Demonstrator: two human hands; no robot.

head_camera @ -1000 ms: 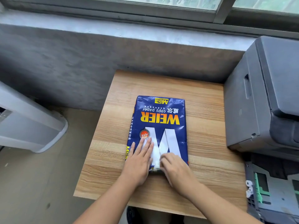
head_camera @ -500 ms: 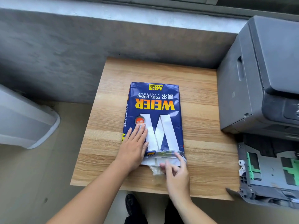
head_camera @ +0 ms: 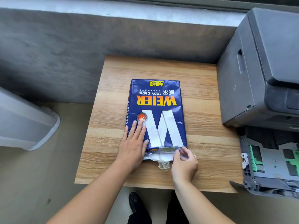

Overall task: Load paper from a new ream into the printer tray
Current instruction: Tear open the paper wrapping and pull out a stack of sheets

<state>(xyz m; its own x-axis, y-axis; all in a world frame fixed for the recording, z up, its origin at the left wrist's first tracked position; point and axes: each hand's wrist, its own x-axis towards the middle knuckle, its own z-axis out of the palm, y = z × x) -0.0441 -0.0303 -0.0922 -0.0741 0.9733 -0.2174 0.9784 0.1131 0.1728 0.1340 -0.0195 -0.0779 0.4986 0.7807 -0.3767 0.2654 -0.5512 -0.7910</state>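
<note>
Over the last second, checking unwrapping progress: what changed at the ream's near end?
The right hand moved from the middle of the near end toward the right corner, peeling the tape loose, and now pinches the wrapper flap. The left hand stayed pressed flat on the WEIER ream; the printer tray stayed open.

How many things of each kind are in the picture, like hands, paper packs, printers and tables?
Hands: 2, the left hand flat on the pack, the right hand pinching its torn end
Paper packs: 1, the blue paper pack
Printers: 1, the grey printer
Printer trays: 1, the pulled-out printer tray
Tables: 1, the wooden table
Total: 6
</note>
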